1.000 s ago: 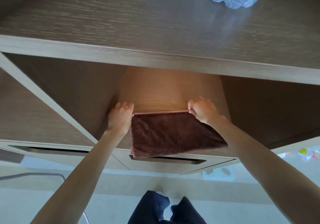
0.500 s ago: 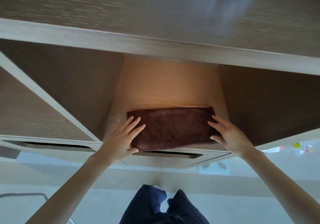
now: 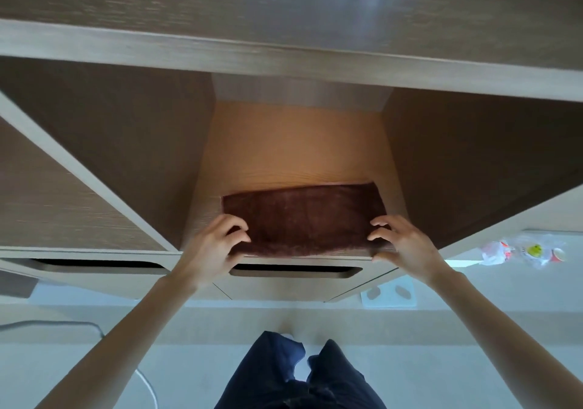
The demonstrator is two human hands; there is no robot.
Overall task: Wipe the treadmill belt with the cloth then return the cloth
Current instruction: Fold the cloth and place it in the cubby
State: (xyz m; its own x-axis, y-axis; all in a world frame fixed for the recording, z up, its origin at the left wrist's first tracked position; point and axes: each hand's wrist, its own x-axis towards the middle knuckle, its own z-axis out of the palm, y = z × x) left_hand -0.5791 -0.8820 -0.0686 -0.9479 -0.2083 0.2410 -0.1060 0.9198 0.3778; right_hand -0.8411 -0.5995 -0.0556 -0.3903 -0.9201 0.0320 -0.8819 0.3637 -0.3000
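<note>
Fingers (image 3: 241,231) of left hand (image 3: 214,246) and right hand (image 3: 408,244) curl over near corners of cloth (image 3: 303,216), pinching it against thumbs; cloth lies folded flat between them on shelf (image 3: 293,149), likely being squared for return.

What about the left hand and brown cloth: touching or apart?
Touching. Head view shows curled fingers of the left hand resting on the brown cloth.
</note>
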